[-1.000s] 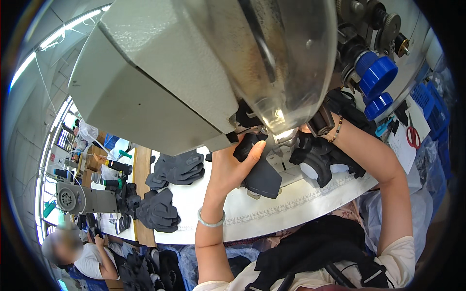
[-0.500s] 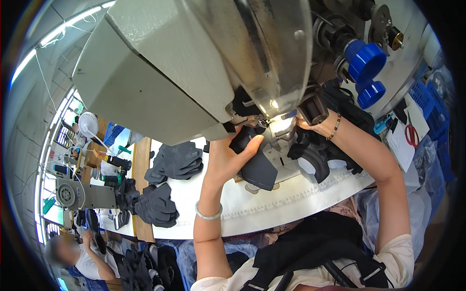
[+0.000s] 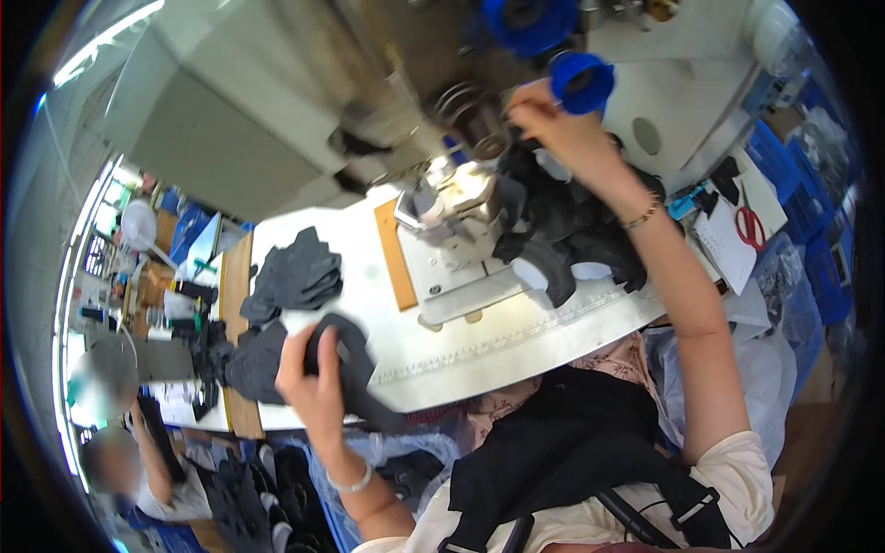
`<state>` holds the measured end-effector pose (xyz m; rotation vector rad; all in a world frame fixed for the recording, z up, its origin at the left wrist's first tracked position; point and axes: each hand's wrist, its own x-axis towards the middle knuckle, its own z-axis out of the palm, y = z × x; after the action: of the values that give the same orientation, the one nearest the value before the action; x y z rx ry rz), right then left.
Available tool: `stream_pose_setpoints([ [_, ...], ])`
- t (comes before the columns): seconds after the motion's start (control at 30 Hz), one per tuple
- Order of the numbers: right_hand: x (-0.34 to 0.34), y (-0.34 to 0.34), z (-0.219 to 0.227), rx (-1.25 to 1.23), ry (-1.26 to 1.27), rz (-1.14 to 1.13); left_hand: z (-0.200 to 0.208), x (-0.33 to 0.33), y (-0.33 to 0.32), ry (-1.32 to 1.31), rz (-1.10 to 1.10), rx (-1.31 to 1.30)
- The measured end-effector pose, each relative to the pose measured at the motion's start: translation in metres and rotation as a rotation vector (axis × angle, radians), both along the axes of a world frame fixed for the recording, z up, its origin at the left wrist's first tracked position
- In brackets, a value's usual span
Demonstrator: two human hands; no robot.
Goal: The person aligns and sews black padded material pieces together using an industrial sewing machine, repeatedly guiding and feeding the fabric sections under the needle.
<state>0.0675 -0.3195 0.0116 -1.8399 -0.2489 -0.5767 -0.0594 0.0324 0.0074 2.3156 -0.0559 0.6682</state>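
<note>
A curved dark fabric piece [image 3: 355, 373] is in my left hand [image 3: 313, 392], held between thumb and fingers over the left part of the white sewing table. Stacks of dark grey fabric pieces [image 3: 300, 269] lie just beyond and beside this hand. My right hand [image 3: 572, 134] is raised beside the sewing machine [image 3: 461, 198], close to a blue knob [image 3: 583, 83] and the dark brown cylindrical part [image 3: 470, 120]. Its fingers are drawn together; whatever is between them is too small to make out. Under the right forearm lie sewn black pieces [image 3: 553, 249] with white patches.
A ruler strip [image 3: 498, 343] runs along the table's curved front edge. Red-handled scissors [image 3: 749, 228] rest on paper at the right, near blue crates [image 3: 816, 230]. A plastic-lined blue bin [image 3: 332, 516] stands below the table. Another person [image 3: 157, 470] sits at far left.
My left hand has drawn the dark piece away from the needle area, left and nearer to me. The right hand has risen from beside the needle toward the blue knob. The view has shifted.
</note>
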Motion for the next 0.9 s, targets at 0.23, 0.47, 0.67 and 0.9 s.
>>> stream_pose_setpoints([
  [0.23,0.014,-0.050,-0.003,-1.001,0.355,-0.469,-0.064,-0.152,0.151,0.205,0.436,0.309],
  [0.47,0.040,-0.088,-0.026,-0.606,0.193,-0.445,-0.046,-0.051,0.137,-0.056,0.122,0.205],
  [0.67,-0.043,-0.082,0.011,-0.278,0.005,-0.352,-0.078,0.080,0.132,-0.015,-0.161,0.302],
  [0.9,-0.183,-0.029,0.003,0.038,0.188,0.006,-0.109,0.174,0.105,0.073,-0.053,0.590],
])
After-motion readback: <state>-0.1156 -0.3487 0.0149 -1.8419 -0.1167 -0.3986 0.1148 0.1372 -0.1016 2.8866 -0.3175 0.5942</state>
